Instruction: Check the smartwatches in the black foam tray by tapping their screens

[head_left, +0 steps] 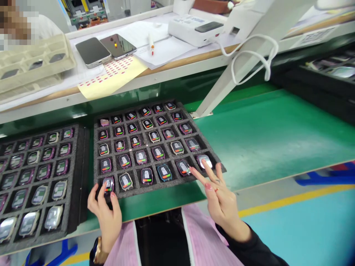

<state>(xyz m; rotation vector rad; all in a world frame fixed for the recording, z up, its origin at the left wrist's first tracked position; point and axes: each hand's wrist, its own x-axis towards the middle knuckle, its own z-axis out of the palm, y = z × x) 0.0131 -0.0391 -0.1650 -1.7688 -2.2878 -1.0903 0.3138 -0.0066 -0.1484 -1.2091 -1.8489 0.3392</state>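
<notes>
Tray askew, long axis crosswise; left hand, right hand at corners.

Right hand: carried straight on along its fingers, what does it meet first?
Right hand points up-left at the tray's front row. The corner watch comes first, and the hand seems to be touching it, though depth is unclear.

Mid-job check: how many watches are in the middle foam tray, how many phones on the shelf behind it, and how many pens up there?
Watches in the middle foam tray: 30
Phones on the shelf: 2
Pens on the shelf: 1
Total: 33
</notes>
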